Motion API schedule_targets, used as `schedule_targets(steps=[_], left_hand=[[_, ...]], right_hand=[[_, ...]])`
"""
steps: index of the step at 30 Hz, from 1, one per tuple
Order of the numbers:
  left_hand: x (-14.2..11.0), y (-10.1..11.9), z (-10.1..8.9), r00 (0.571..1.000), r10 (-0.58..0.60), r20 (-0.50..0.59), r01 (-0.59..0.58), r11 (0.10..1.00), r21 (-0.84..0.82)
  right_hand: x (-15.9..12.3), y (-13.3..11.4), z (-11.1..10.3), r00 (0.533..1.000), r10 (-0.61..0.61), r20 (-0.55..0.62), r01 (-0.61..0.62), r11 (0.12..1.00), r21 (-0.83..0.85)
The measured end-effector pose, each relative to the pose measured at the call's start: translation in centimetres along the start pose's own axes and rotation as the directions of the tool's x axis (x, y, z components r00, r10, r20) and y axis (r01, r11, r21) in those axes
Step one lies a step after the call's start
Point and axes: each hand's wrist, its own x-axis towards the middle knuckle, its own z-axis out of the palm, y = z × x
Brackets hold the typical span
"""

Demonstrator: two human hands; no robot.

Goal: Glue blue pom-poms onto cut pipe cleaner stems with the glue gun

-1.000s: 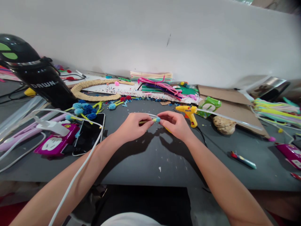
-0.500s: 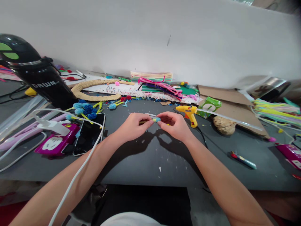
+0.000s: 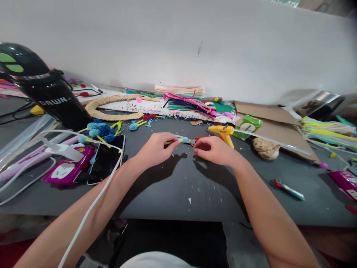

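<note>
The person's left hand pinches a short yellow stem with a pale blue tip between thumb and forefinger, holding it over the middle of the grey tabletop, its tip pointing toward the right hand. The right hand's fingers are curled, with a gap showing between thumb and forefinger; whether they grip the red-handled metal tool just beyond them cannot be told. Between the forearms, bare grey surface flecked with white runs down to the table's front edge. Behind the hands, a narrower strip of table ends at a white board strewn with coloured scraps. Room is tighter at the right hand's far side, where a yellow glue gun sits close by, with a flattened cardboard piece beyond it; farther right, a pen-like object lies well apart from the forearm. On the left, a phone and a purple block crowd the forearm, and a white cable passes across it.
</note>
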Motion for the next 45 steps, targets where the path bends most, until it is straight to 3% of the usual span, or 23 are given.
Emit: schedule_targets(steps=[2,4,6,10,12,15,17,22,25,29,32,38,45], left_hand=[[0.0,-0.2,-0.1,0.999,0.021,-0.028,-0.019,0.998,0.052],[0.1,-0.3,-0.2,0.999,0.026,-0.041,-0.023,0.997,0.073],[0.1,-0.5,-0.2,0.999,0.03,-0.043,-0.027,0.996,0.087],[0.1,-0.7,-0.2,0.998,0.046,-0.045,-0.041,0.993,0.109],[0.1,-0.7,-0.2,0.998,0.048,-0.05,-0.042,0.992,0.116],[0.2,-0.8,-0.2,0.997,0.057,-0.05,-0.05,0.991,0.127],[0.2,-0.9,-0.2,0.996,0.074,-0.054,-0.065,0.988,0.142],[0.1,-1.1,-0.4,0.993,0.1,-0.061,-0.088,0.981,0.174],[0.1,-1.2,-0.5,0.993,0.098,-0.073,-0.083,0.98,0.179],[0.2,-1.3,-0.7,0.991,0.078,-0.106,-0.059,0.983,0.176],[0.3,-1.5,-0.9,0.99,0.064,-0.123,-0.042,0.984,0.171],[0.3,-1.5,-0.9,0.992,0.053,-0.115,-0.034,0.986,0.162],[0.3,-1.4,-0.9,0.991,0.049,-0.123,-0.031,0.989,0.147]], right_hand=[[-0.6,0.9,-1.8,0.962,0.144,0.232,-0.121,0.987,-0.11],[-1.4,2.0,-3.6,0.877,0.267,0.401,-0.218,0.962,-0.164],[-2.3,3.3,-5.3,0.84,0.356,0.409,-0.294,0.933,-0.207],[-3.6,6.3,-8.0,0.844,0.518,0.141,-0.441,0.819,-0.366],[-3.6,7.8,-8.6,0.849,0.529,-0.014,-0.486,0.769,-0.415],[-2.6,9.0,-8.2,0.831,0.499,-0.246,-0.557,0.754,-0.35],[-1.7,9.1,-7.3,0.835,0.457,-0.305,-0.537,0.798,-0.274],[0.0,8.4,-4.9,0.859,0.393,-0.329,-0.457,0.878,-0.143],[0.4,8.2,-4.1,0.867,0.321,-0.381,-0.328,0.943,0.049],[0.4,6.6,-3.2,0.94,0.162,-0.301,-0.078,0.959,0.271],[0.2,4.7,-2.1,0.961,0.117,-0.251,-0.019,0.931,0.363],[0.2,3.5,-0.2,0.981,0.047,-0.188,0.018,0.943,0.332],[0.3,3.6,-0.2,0.981,0.04,-0.191,0.011,0.966,0.258]])
